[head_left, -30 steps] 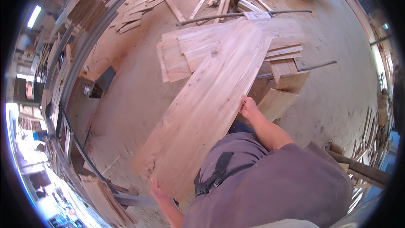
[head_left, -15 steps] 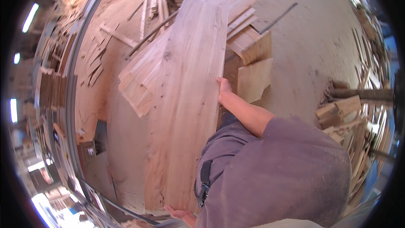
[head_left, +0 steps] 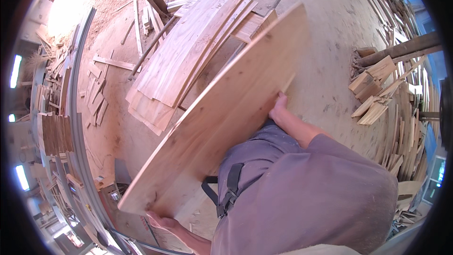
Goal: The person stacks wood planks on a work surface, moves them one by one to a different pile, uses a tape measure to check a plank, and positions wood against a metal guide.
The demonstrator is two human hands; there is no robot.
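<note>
While the wide board [head_left: 222,113] had lain broad and flat across the stack half a second earlier, it was now tipped steeply on its long edge, its pale rim showing, and slanted from 1 o'clock down to 8 o'clock. Its far end no longer covered the stacked boards [head_left: 188,42] at 11 o'clock, which now lay almost wholly in view, fanned slightly apart. A dark bar [head_left: 157,43] passed along their outer side. Loose scrap strips [head_left: 97,94] lay scattered on the floor at 9 o'clock, and cut blocks [head_left: 380,69] sat heaped between 2 and 3 o'clock, higher in view than before.

At 3 o'clock the right hand [head_left: 280,107] was closed on the board's near long edge, its fingertips partly hidden. At 7 o'clock the left hand [head_left: 161,221] touched the lower end from beneath; whether its fingers were curled tightly around the wood I could not tell.
</note>
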